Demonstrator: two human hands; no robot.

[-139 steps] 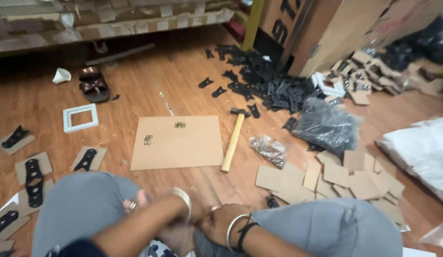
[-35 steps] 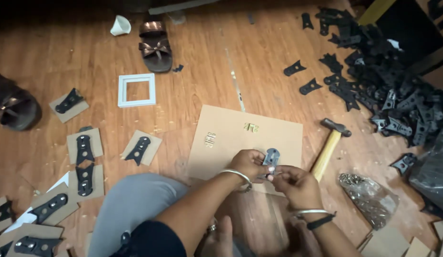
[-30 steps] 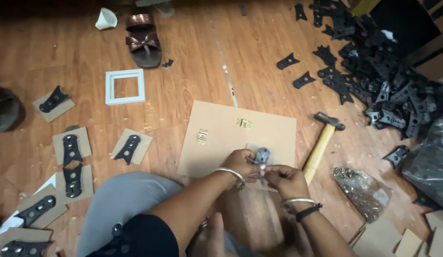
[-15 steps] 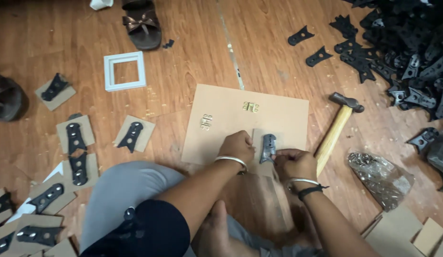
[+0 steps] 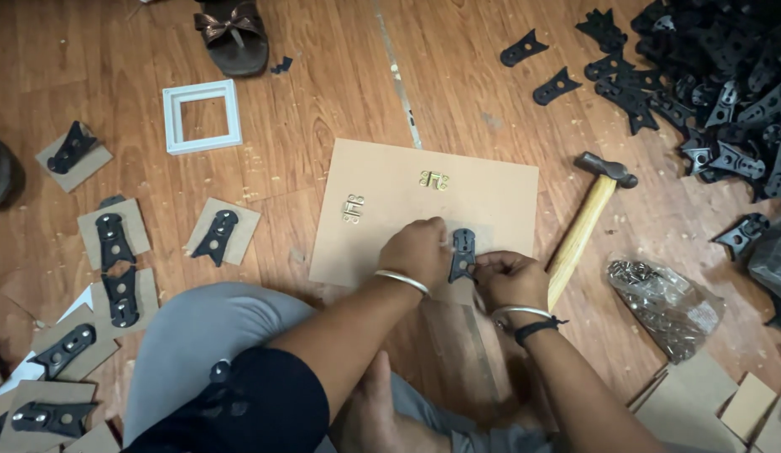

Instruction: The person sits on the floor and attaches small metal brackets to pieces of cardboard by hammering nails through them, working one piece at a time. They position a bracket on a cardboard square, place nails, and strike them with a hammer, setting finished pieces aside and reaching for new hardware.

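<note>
Wooden floor (image 5: pixel 323 92) carries a brown board (image 5: pixel 424 210), with a hammer (image 5: pixel 588 218) just right of it. Left hand (image 5: pixel 420 252) and right hand (image 5: pixel 512 278), fingers curled closed, together pinch a black bracket (image 5: pixel 463 254) at the board's near edge.

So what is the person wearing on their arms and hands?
Both arms are bare, with no sleeves or gloves. The left hand has a thin silver bangle at its wrist. The right hand has a silver bangle too, plus a black band just behind it.
</note>
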